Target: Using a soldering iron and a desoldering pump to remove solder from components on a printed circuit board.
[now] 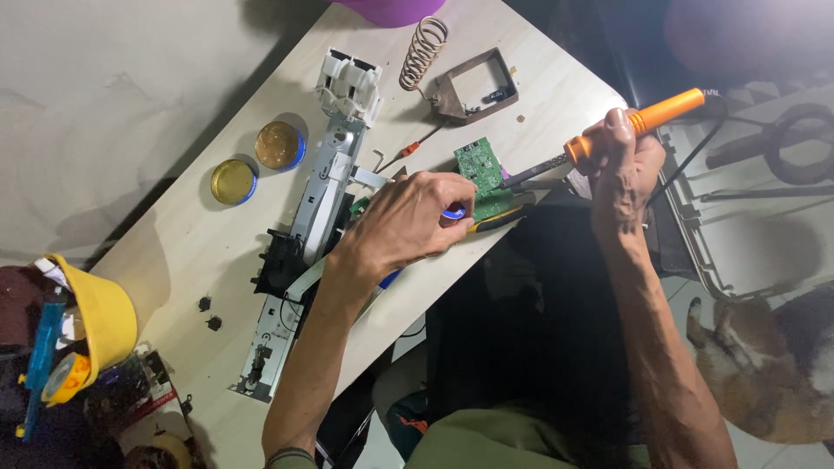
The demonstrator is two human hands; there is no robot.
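Head view: we log a green circuit board near the table's right edge, our left hand clenched on a blue-handled tool beside it, our right hand gripping an orange-handled soldering iron whose tip meets the board. Good practice, in our judgement: brace the board flat, touch only the joint, keep the tip off our fingers. Outward: a long grey-and-white mechanism mid-table, two round tins toward the left edge, a coil spring and brown frame at the far edge.
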